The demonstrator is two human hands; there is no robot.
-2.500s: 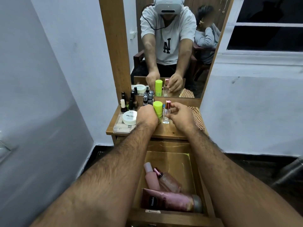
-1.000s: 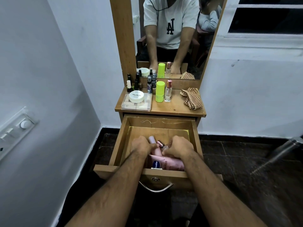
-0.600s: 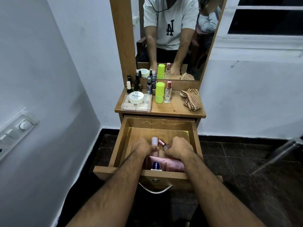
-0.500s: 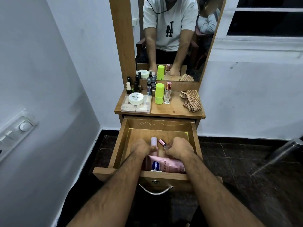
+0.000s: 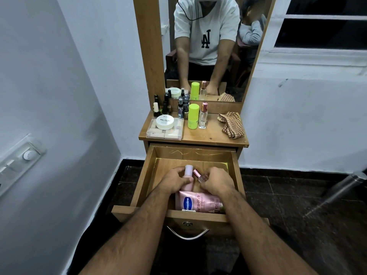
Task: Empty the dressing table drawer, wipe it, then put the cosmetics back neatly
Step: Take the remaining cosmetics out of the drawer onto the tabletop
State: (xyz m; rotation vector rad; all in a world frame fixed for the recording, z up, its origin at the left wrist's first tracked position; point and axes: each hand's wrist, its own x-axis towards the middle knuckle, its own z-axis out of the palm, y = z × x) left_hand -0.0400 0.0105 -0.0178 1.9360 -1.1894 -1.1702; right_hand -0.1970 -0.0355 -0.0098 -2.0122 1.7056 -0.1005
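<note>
The wooden drawer is pulled out under the dressing table top. Inside it, my left hand grips a pale pink bottle with its cap pointing up. My right hand grips a small clear bottle with a rose-gold cap. A pink Vaseline tube lies flat at the drawer's front, partly under my wrists. On the table top stand a lime-green tube, a clear perfume bottle, a white nail polish jar on a clear case, and several small dark bottles.
A checked cloth lies bunched on the right of the table top. A mirror rises behind it, reflecting me and another person. A white wall with a switch panel is on the left. A metal bar slants over the dark floor at right.
My hands left the green tube and perfume bottle on the table top and went down into the drawer. They closed on the two small bottles and have lifted them upright.
</note>
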